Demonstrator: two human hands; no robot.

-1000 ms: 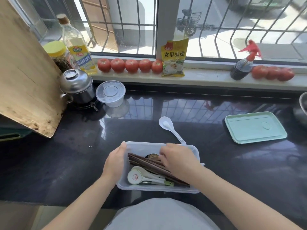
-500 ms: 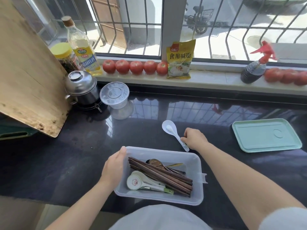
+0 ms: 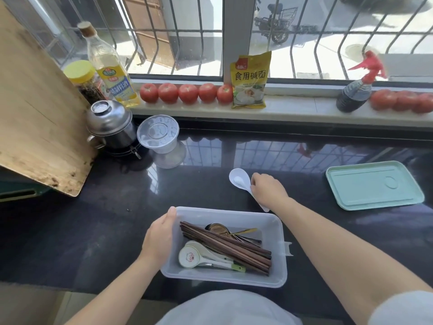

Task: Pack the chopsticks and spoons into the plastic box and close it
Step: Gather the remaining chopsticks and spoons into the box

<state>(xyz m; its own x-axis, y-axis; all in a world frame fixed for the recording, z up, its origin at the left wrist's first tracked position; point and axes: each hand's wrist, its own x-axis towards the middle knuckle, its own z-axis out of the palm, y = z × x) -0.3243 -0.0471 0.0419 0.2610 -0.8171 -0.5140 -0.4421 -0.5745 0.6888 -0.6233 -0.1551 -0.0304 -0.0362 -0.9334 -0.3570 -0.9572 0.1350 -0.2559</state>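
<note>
A clear plastic box [image 3: 276, 233] sits at the counter's near edge. Inside lie dark wooden chopsticks [image 3: 225, 246], white ceramic spoons [image 3: 199, 255] and metal spoons [image 3: 220, 229]. My left hand [image 3: 159, 238] grips the box's left wall. Beyond the box a white plastic spoon [image 3: 239, 180] lies on the counter, and my right hand [image 3: 267, 192] curls around its handle. The pale green lid [image 3: 372, 185] lies flat at the right.
A steel pot [image 3: 110, 124] and a clear round tub [image 3: 159, 134] stand at the back left beside a leaning wooden board [image 3: 35, 109]. Tomatoes [image 3: 187, 93], an oil bottle [image 3: 107, 69], a yellow packet [image 3: 250, 80] and a spray bottle [image 3: 356, 92] line the sill.
My right hand left the box, reached forward to the white plastic spoon and closed on its handle. My left hand stayed on the box's left wall.
</note>
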